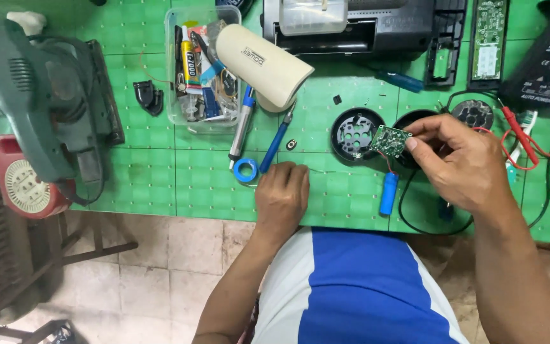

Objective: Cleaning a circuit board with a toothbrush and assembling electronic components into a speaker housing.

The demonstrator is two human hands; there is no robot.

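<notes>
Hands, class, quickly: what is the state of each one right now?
Left hand: closed loosely, knuckles down on the green table, holding nothing that shows.
Right hand: fingertips pinched on the small green circuit board, held above the table.

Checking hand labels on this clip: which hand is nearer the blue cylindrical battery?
Right. The right hand holds the small green circuit board just above the blue battery; the left hand rests on the green table farther to its left.

shirt: white with broad blue centre panel | arms: bare, no sleeves seen | hands: no gloves, no rings
</notes>
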